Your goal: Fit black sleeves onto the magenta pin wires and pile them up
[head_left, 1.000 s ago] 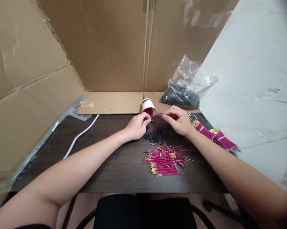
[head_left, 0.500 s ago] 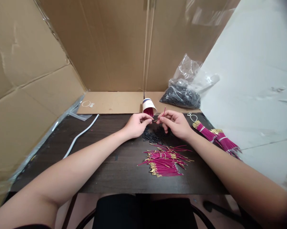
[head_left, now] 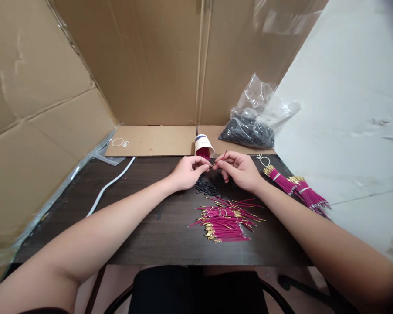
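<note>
Right hand [head_left: 239, 169] pinches red wire [head_left: 224, 154]; gold end [head_left: 213, 165] at left hand [head_left: 188, 172], pinched together, hold unclear.

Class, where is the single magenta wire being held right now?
In the head view, the magenta wire is near the centre, pinched in the right hand with its gold end by the left hand, in front of the paper cup.

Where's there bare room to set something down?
Dark tabletop lies bare between the white cable and left forearm, and between that forearm and the pink wire pile. It's crowded around the left hand and right hand, with the white cup behind and black pieces below; wire bundles and a plastic bag crowd the right side.
</note>
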Demonstrator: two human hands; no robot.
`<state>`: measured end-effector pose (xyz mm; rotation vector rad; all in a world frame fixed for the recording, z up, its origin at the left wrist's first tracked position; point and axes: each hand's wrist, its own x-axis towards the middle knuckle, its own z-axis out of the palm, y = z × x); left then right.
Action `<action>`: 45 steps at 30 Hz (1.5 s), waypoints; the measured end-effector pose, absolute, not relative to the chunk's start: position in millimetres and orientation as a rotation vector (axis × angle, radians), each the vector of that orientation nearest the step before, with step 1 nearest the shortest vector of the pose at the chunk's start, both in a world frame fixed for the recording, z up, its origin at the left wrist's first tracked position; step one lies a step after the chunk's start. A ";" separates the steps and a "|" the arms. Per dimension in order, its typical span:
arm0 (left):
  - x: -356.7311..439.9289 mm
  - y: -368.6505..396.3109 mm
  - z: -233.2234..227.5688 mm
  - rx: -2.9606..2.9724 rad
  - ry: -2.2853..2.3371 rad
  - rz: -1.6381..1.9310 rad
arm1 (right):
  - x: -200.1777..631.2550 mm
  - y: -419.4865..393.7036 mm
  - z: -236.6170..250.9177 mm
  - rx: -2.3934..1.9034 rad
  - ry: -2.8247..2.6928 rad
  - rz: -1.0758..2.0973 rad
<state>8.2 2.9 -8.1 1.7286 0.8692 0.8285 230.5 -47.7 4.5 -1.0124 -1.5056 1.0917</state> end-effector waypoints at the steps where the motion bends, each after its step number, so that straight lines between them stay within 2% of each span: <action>1: 8.3 2.9 -7.7 1.719 0.863 0.829 | 230.3 -47.8 4.0 -1.013 -1.501 1.094; 19: 8.4 -1.6 -6.4 1.752 0.904 0.885 | 228.5 -50.3 8.2 -1.239 -1.506 0.955; 33: 5.1 1.2 -0.4 1.719 0.767 0.776 | 234.7 -49.2 13.0 -1.109 -1.403 1.303; 40: 7.2 3.0 -4.0 1.673 0.865 0.802 | 242.0 -45.9 15.8 -1.220 -1.540 0.982; 45: 7.4 3.2 -4.9 1.602 0.855 0.815 | 242.6 -45.6 13.2 -1.235 -1.515 0.918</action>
